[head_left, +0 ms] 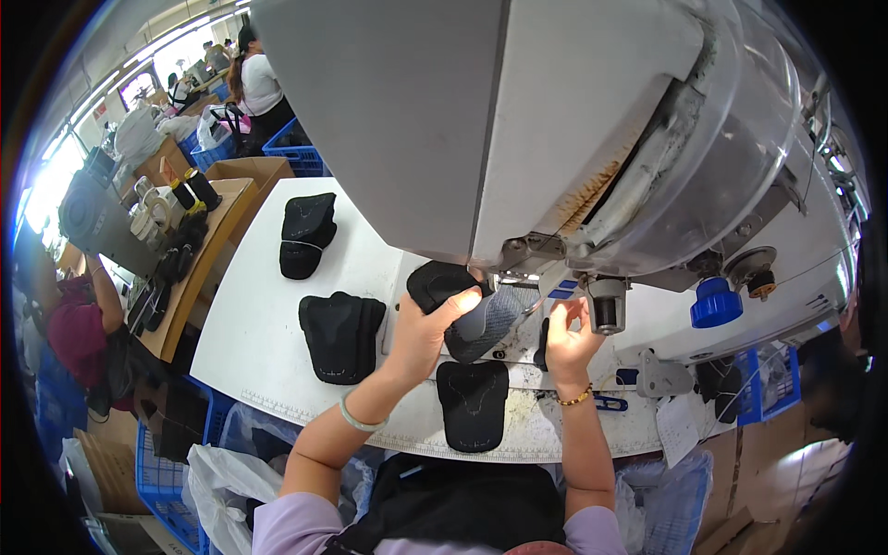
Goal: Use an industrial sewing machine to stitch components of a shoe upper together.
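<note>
A black padded fabric piece with a grey mesh part, shaped like a shoe part, lies under the head of a large grey and white sewing machine. My left hand is closed on its left side, thumb on top. Close to the machine's lower parts, my right hand has its fingers bent together; what they hold, if anything, is hidden. A small dark piece shows beside that hand. Nearest to me on the table sits another black fabric piece with pale stitch lines.
Two piles of black pieces, one farther back and one nearer, rest on the white table. A blue knob sticks out at right. Blue crates stand left below the table. Other people work at the back left.
</note>
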### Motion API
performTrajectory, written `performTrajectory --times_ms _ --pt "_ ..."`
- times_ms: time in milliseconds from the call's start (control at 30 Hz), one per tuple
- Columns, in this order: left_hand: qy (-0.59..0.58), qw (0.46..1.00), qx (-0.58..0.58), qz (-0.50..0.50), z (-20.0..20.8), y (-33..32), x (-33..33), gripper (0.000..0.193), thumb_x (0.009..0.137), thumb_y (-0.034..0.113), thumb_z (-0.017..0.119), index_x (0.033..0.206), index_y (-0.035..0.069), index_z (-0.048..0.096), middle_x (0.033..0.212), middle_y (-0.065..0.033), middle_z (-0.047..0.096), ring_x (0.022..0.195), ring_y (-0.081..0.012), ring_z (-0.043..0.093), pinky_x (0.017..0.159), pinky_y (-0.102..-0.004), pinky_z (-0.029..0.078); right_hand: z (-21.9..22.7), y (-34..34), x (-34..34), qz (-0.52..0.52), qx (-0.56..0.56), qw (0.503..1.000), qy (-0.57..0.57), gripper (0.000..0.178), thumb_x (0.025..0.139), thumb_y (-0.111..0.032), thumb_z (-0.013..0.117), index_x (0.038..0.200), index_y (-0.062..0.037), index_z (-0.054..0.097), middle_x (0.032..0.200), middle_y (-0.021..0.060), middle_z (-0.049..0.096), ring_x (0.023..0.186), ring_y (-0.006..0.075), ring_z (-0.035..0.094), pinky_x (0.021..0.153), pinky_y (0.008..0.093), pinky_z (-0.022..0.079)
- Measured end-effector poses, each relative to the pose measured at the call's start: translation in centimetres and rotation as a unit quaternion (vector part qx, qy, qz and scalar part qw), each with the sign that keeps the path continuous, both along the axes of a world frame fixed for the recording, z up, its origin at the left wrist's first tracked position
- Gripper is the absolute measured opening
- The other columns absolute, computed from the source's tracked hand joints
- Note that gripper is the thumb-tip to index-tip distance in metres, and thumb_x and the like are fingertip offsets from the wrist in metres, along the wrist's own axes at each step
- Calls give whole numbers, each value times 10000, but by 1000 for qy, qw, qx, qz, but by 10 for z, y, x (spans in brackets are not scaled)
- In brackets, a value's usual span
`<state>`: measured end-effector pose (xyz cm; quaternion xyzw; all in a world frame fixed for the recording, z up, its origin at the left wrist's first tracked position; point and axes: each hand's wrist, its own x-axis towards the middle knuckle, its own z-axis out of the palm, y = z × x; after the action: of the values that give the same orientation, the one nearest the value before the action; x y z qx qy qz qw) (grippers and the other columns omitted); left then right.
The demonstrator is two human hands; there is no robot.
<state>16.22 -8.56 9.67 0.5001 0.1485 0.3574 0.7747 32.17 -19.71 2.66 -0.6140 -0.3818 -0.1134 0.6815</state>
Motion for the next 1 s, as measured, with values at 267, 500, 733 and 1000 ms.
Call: performTrajectory --times_ms 267,500,733,1000 --pt "-39 987 53 148 0 -38 13 81 834 59 601 868 -13 610 820 -3 600 739 -77 529 690 -219 425 16 -4 -25 -29 20 924 -380 351 698 -17 664 1017 -41 519 1009 132 552 788 238 572 668 294 484" --pt "-30 986 35 162 -2 -36 12 97 848 71 591 897 -10 608 843 -1 602 754 -74 524 699 -212 418 28 2 -38 73 33 944 -319 408 713 -69 739 1056 -26 523 1057 158 567 894 266 585 721 291 497" --pt "77 994 75 36 1 -10 -14 169 841 158 634 896 0 611 778 5 597 715 -57 512 635 -230 427 31 -2 -40 63 16 954 -294 280 722 35 688 979 -16 591 980 124 628 900 256 609 801 324 501" --pt "33 578 770 267 -22 23 -34 483 685 7 570 1163 80 562 1181 -35 579 1138 -206 515 960 -375 354 34 -3 -38 64 5 947 -316 419 629 108 648 1000 -86 661 1022 67 619 909 217 629 748 298 511"
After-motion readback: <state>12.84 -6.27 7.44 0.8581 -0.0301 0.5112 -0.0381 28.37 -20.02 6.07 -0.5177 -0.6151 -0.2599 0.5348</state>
